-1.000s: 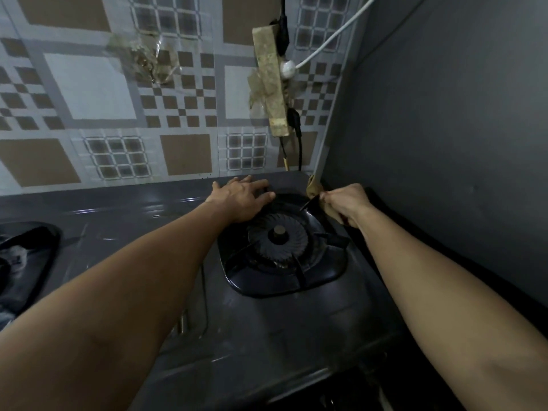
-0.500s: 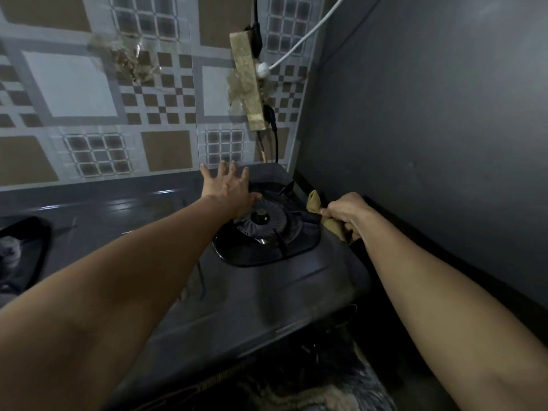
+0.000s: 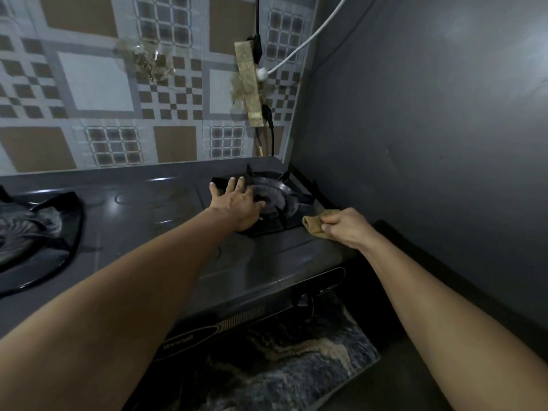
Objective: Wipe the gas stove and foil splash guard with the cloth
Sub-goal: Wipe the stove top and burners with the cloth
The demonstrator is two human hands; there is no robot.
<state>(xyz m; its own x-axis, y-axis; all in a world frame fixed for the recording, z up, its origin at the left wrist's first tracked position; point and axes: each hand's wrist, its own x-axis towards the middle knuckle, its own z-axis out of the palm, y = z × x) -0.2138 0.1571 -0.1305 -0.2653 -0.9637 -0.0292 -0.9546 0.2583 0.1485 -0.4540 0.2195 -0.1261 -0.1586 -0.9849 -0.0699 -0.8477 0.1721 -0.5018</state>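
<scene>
The dark grey gas stove fills the middle of the view. My left hand lies flat, fingers straight, on the left side of the right burner and its black grate. My right hand grips a folded tan cloth and presses it on the stove top at the right edge, just in front of the burner pan. The grey foil splash guard stands as a tall panel along the right side, close behind that hand.
The left burner with its black grate sits at the far left. On the tiled back wall hangs a taped power strip with black and white cables. A marbled mat lies under the stove's front panel.
My right hand has drawn the cloth along the stove's right edge from behind the burner toward the front. My left hand has stayed on the burner, its fingers now spread flat.
</scene>
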